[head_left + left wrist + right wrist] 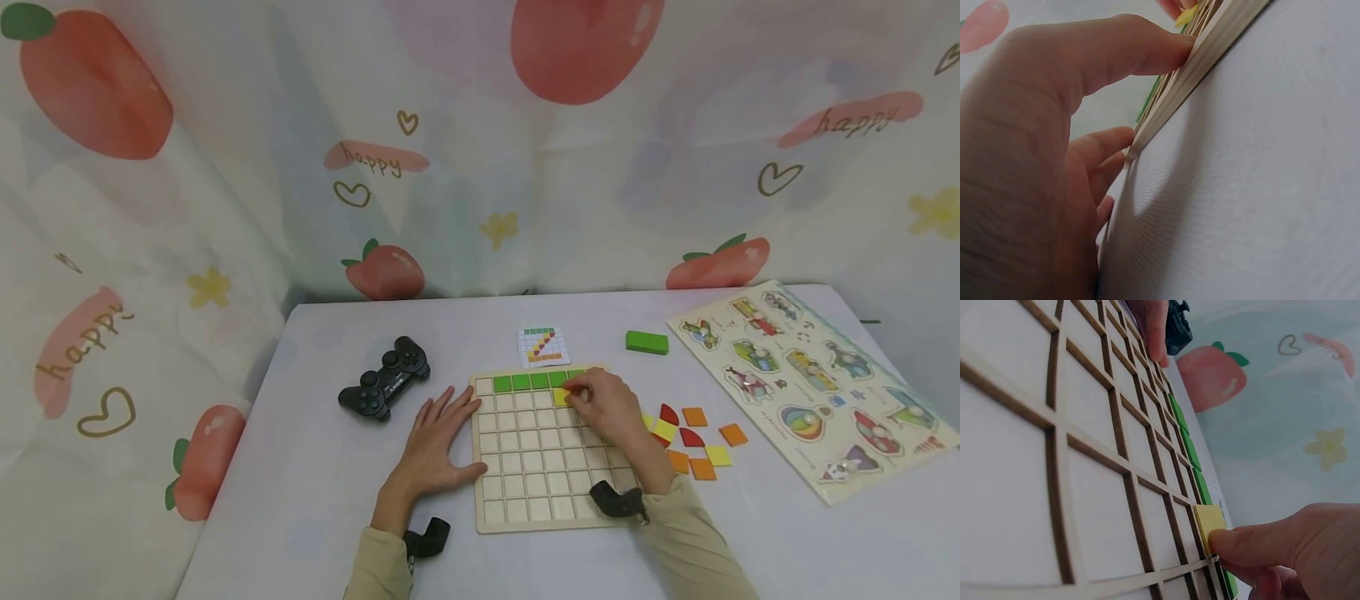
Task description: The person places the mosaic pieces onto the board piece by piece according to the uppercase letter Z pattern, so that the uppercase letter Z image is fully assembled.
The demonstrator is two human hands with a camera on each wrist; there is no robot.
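Note:
A wooden grid board (516, 527) lies on the table, with several green square tiles (521, 382) in its top row. My right hand (611, 412) pinches a yellow square tile (1209, 520) between thumb and finger, over a cell just below the green row. In the right wrist view the tile looks slightly tilted; its far side is hidden by the fingers. With fingers spread, my left hand (435, 450) touches the board's left edge; its thumb (1163, 55) rests against the rim in the left wrist view.
Behind the board lies a small pattern card (557, 353), with a green block (647, 342) to its right. Loose orange, red and yellow pieces (703, 469) lie right of the board. A picture puzzle board (810, 417) is at far right, a black game controller (384, 379) at left.

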